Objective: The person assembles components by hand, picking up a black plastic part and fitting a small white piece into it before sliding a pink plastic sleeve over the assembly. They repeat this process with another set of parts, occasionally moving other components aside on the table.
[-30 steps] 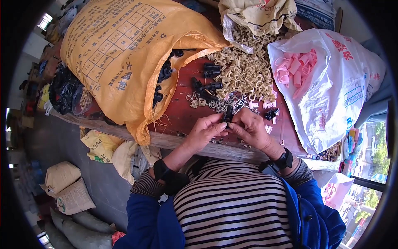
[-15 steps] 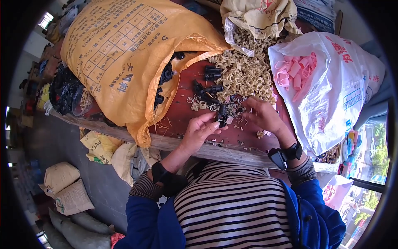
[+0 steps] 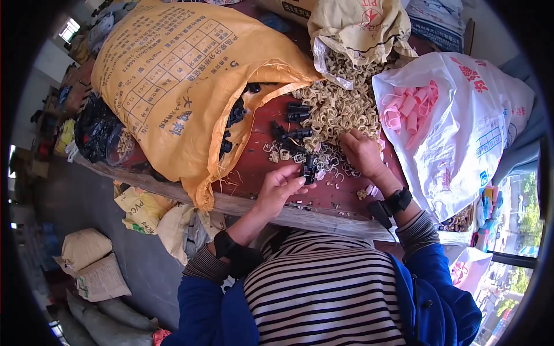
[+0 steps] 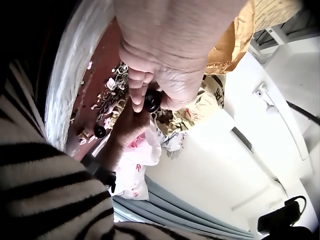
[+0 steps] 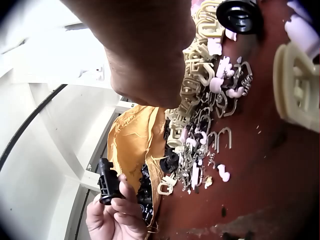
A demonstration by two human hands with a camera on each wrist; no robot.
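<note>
The left hand [image 3: 276, 193] pinches a black plastic part [image 3: 309, 169] between thumb and fingers above the table's front part. In the right wrist view that part [image 5: 108, 181] stands nearly upright in the fingertips of the left hand [image 5: 117, 215]. At the lower edge of a heap of beige clips [image 3: 337, 109], the right hand [image 3: 362, 151] has its fingers bent down among the pieces; whether it grips one cannot be told. Small metal springs and hooks [image 5: 200, 145] lie between the hands. In the left wrist view, the black part [image 4: 152, 100] shows end-on.
An orange sack [image 3: 173, 86] with black parts in its mouth lies at the left. A white bag [image 3: 461, 127] of pink pieces [image 3: 411, 108] stands at the right, a beige sack [image 3: 363, 29] behind the heap. Several loose black parts [image 3: 298, 111] lie by the orange sack.
The right hand has let go of the black part and moved right and away from the body to the beige heap. The left hand keeps holding the part, now slightly lower.
</note>
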